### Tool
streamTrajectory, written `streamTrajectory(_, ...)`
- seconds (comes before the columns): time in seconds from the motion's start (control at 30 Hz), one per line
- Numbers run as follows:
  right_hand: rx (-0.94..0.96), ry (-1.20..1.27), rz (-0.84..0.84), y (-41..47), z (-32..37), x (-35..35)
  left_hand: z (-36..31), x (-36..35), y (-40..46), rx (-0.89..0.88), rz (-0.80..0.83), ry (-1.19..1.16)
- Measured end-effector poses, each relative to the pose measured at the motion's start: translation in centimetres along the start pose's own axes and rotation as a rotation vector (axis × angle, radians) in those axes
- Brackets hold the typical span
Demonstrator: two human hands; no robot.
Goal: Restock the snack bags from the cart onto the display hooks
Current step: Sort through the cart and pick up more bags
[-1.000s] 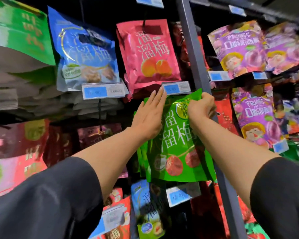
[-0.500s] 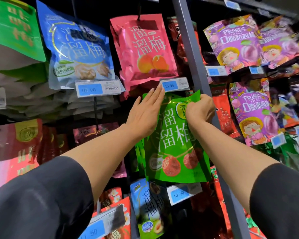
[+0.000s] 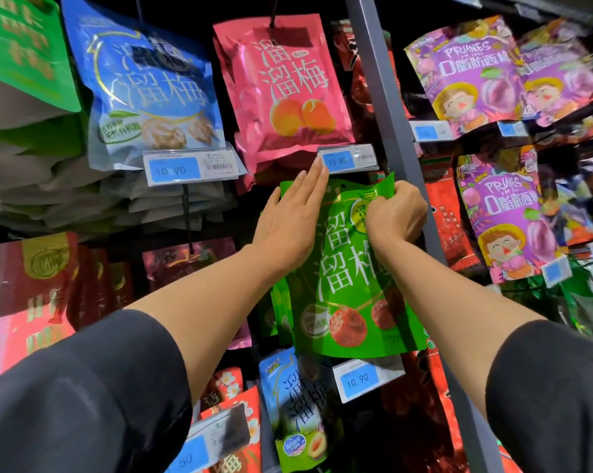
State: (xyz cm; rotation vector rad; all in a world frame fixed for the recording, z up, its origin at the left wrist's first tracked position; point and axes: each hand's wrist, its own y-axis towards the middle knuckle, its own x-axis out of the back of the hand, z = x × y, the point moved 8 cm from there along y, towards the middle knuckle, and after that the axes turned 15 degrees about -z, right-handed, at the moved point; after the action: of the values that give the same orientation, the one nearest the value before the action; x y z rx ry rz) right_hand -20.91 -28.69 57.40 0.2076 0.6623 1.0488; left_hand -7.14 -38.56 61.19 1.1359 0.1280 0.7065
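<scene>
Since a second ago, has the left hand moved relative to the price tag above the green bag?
Yes, slightly. The left hand has crept up: its fingertips now touch the price tag, where a gap showed before.

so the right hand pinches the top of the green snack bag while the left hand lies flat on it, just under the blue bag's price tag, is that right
Not quite. The head view shows the price tag just above the flat left hand hanging under the pink foil snack bag, not the blue one. The rest holds: the right hand pinches the top of the green foil snack bag.
</scene>
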Motion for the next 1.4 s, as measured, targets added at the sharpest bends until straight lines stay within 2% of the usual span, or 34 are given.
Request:
streamTrajectory(0.13, -0.013, 0.021, -0.048, 0.5, 0.7, 0.2, 0.0, 0.2, -0.3, -0.014, -0.017, 0.004)
streamTrajectory(0.27, 0.031, 0.062, -0.004, 0.2, 1.5, -0.7, 0.0, 0.3, -0.2, -0.027, -0.009, 0.015)
streamTrajectory(0.5, -0.058, 0.116, -0.051, -0.2, 0.6, -0.5, 0.0, 0.2, -0.2, -0.024, -0.003, 0.01)
streamTrajectory(0.83, 0.059, -0.069, 0.014, -1.5, 0.6, -2.4, 0.2, 0.1, -0.4, -0.019, 0.004, 0.014)
streamTrajectory(0.93, 0.205, -0.075, 0.11, -3.6, -0.3, -3.0, 0.3, 0.1, -0.4, -0.024, 0.008, 0.013)
streamTrajectory(1.03, 0.492, -0.239, 0.212, -7.1, -2.0, -2.9, 0.3, 0.0, -0.4, -0.023, 0.004, 0.01)
streamTrajectory(1.07, 0.536, -0.287, 0.278, -7.8, -2.7, -3.2, 0.3, 0.0, -0.4, -0.021, -0.001, 0.007)
streamTrajectory(1.13, 0.527, -0.346, 0.408, -7.9, -3.9, -4.0, 0.2, -0.1, -0.4, -0.018, -0.009, 0.001)
streamTrajectory(1.27, 0.528, -0.374, 0.561, -6.7, -4.7, -6.3, 0.2, -0.3, -0.4, -0.012, -0.027, 0.004)
streamTrajectory(1.4, 0.616, -0.4, 0.64, -6.3, -5.6, -7.9, 0.1, -0.3, -0.5, -0.015, -0.03, 0.017)
